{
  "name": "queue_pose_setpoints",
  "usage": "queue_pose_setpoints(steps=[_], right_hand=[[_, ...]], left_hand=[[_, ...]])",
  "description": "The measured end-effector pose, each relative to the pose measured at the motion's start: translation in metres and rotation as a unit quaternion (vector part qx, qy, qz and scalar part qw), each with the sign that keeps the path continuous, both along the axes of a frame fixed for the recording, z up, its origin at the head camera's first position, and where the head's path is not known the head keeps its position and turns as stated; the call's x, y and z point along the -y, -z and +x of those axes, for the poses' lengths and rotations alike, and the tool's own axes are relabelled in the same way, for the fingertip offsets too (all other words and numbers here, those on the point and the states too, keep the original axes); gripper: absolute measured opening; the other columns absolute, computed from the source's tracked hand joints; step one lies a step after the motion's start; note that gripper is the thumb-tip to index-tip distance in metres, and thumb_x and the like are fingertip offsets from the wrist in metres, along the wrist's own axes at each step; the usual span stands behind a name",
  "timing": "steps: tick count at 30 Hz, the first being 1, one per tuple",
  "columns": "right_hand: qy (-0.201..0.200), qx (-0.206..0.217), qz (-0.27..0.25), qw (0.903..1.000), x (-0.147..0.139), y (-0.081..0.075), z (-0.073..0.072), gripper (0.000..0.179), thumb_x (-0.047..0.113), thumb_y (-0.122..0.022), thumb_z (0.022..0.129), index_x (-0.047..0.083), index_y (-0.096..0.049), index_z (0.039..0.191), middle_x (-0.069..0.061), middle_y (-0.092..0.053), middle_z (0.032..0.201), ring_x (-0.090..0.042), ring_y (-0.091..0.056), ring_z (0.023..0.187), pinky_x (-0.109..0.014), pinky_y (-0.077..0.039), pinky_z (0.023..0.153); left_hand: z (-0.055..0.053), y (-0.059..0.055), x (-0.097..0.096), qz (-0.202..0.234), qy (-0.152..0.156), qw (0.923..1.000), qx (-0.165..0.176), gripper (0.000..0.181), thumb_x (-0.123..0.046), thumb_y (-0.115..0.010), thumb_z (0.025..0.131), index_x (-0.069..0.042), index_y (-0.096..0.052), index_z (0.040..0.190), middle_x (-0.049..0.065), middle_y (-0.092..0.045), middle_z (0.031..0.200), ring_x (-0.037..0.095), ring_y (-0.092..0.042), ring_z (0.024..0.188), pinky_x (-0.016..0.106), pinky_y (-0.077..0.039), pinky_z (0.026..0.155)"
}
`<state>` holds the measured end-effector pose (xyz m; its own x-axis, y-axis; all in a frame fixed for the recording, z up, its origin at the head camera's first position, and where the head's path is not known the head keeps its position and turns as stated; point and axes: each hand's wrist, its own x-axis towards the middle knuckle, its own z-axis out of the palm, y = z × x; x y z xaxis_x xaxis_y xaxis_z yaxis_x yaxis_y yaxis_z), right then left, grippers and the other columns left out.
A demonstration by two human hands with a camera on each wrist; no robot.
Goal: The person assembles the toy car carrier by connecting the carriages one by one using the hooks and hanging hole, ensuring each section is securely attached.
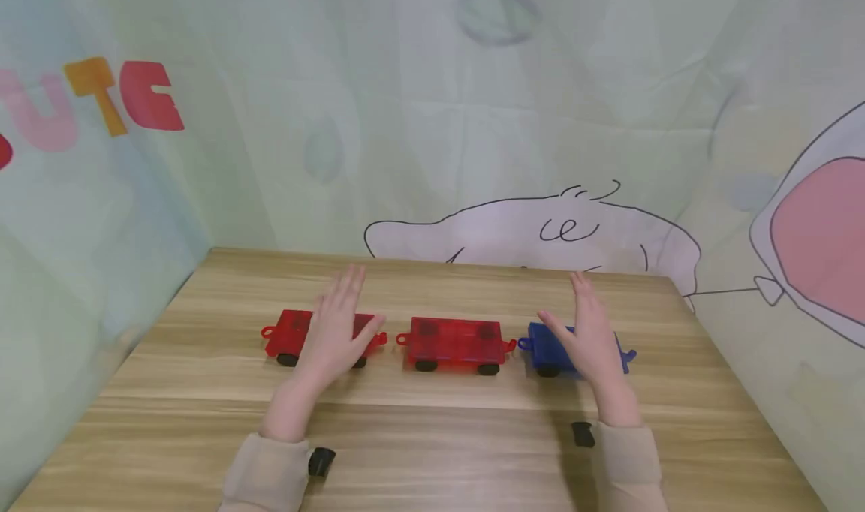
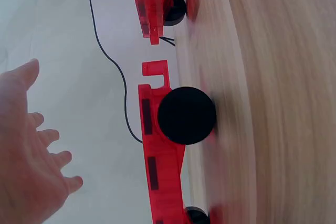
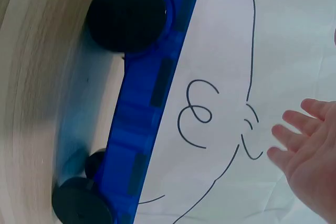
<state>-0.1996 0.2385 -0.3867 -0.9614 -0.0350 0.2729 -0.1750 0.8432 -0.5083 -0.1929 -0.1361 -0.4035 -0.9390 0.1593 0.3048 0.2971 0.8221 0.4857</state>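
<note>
Three flat toy train cars with black wheels stand in a row on a wooden table. At the left is a red car (image 1: 288,328), partly hidden by my left hand (image 1: 333,337). That hand is raised over it with fingers extended, holding nothing. A second red car (image 1: 456,341) stands in the middle. My right hand (image 1: 589,337) hovers over the blue car (image 1: 544,347) at the right, fingers straight and thumb spread. In the left wrist view a gap shows between the hooks of the two red cars. The right wrist view shows the blue car's side (image 3: 144,124) below the fingers.
The wooden table (image 1: 432,437) ends at a printed cloth backdrop (image 1: 419,121) with cartoon drawings and letters. Black camera pieces (image 1: 321,462) sit at both wrists, beside the beige sleeves (image 1: 266,471).
</note>
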Motion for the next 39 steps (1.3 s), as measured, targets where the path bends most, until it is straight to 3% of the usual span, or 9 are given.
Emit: queue_pose_setpoints(steps=[8,14,19,28,39], right_hand=[[-0.012,0.015,-0.055,0.9983,-0.022,0.005,-0.003,0.087,0.043,-0.062,0.094,0.001,-0.016,0.155,-0.025,-0.018,0.16,-0.046,-0.019,0.146,-0.062,-0.02,0.116],[-0.01,0.025,-0.07,0.9972,-0.037,0.009,-0.007,0.089,0.038,-0.068,0.091,0.001,-0.018,0.155,-0.029,-0.023,0.157,-0.048,-0.023,0.143,-0.064,-0.022,0.114],[-0.015,0.041,-0.071,0.9965,-0.046,0.011,-0.009,0.09,0.032,-0.073,0.088,-0.003,-0.022,0.152,-0.03,-0.025,0.155,-0.049,-0.023,0.143,-0.065,-0.022,0.114],[-0.079,0.061,-0.06,0.9932,-0.062,0.021,-0.01,0.102,0.024,-0.086,0.073,-0.007,-0.025,0.15,-0.031,-0.026,0.154,-0.051,-0.024,0.142,-0.066,-0.023,0.112],[-0.129,0.107,-0.042,0.985,-0.063,0.026,-0.011,0.106,0.026,-0.091,0.066,-0.007,-0.031,0.148,-0.033,-0.032,0.151,-0.053,-0.027,0.139,-0.067,-0.026,0.11]], left_hand=[[-0.004,-0.01,-0.014,0.039,0.042,0.9982,-0.021,0.083,-0.039,-0.06,0.095,-0.003,-0.017,0.156,0.015,-0.019,0.162,0.036,-0.015,0.15,0.057,-0.02,0.119],[-0.014,-0.011,-0.03,0.086,0.07,0.9938,-0.007,0.088,-0.038,-0.066,0.091,-0.003,-0.018,0.156,0.016,-0.019,0.162,0.035,-0.014,0.15,0.057,-0.02,0.119],[-0.023,-0.008,-0.047,0.12,0.086,0.9887,0.029,0.097,-0.04,-0.073,0.085,-0.005,-0.017,0.156,0.015,-0.019,0.163,0.034,-0.016,0.15,0.056,-0.022,0.119],[-0.025,0.0,-0.077,0.172,0.096,0.9758,0.095,0.11,-0.033,-0.084,0.074,-0.011,-0.016,0.157,0.011,-0.019,0.163,0.033,-0.019,0.149,0.059,-0.028,0.115],[-0.026,0.012,-0.1,0.157,0.126,0.9699,0.136,0.118,-0.032,-0.089,0.069,-0.007,-0.016,0.157,0.014,-0.017,0.163,0.033,-0.018,0.15,0.054,-0.029,0.116]])
